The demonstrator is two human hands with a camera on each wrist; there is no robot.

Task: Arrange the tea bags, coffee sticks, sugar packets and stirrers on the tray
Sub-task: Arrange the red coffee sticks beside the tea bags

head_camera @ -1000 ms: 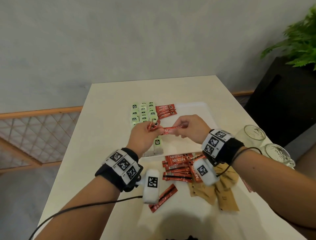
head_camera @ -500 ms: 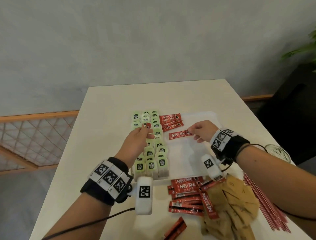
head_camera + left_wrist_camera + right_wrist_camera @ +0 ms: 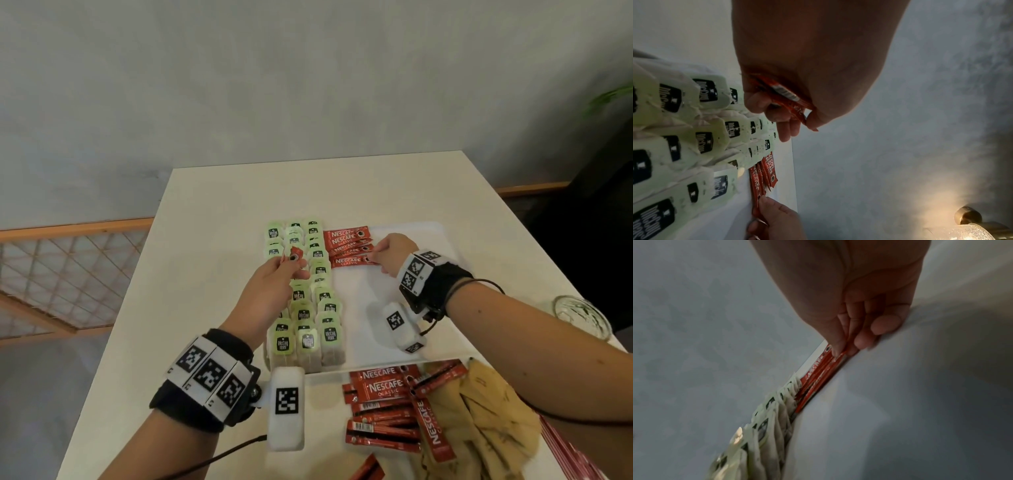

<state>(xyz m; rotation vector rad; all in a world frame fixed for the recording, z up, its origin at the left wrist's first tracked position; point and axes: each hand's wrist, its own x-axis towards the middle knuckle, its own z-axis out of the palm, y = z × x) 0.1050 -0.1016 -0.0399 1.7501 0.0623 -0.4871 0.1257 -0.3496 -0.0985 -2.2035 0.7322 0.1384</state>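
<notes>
My left hand [image 3: 274, 284], raised over the tea bags [image 3: 306, 301] at about 10 o'clock from the tray's centre, curls its fingers and thumb round a small bundle of red coffee sticks [image 3: 785, 99]; the bundle's end pokes out above my knuckles in the head view. My right hand [image 3: 394, 253], at about 1 o'clock on the tray [image 3: 404, 349], pinches the right end of the nearest coffee stick [image 3: 352, 262] between thumb and fingertips [image 3: 859, 342], the stick lying flat on the white tray floor. That stick is the nearest of a short overlapping column of placed sticks [image 3: 347, 241], labels up, running toward 12 o'clock, just beside the tea bags on their right. The tea bags stand in three columns of green tags along the tray's left part, from 6 to 12 o'clock. On the desk [image 3: 212, 246], at 5 o'clock from the tray, lies a loose heap of spare coffee sticks [image 3: 383, 404], touching a pile of brown sugar packets [image 3: 486, 418] on its right. Red stirrers [image 3: 575, 455] lie at the lower right edge of the view. A glass [image 3: 579, 315] stands at 3 o'clock, beyond my right forearm.
</notes>
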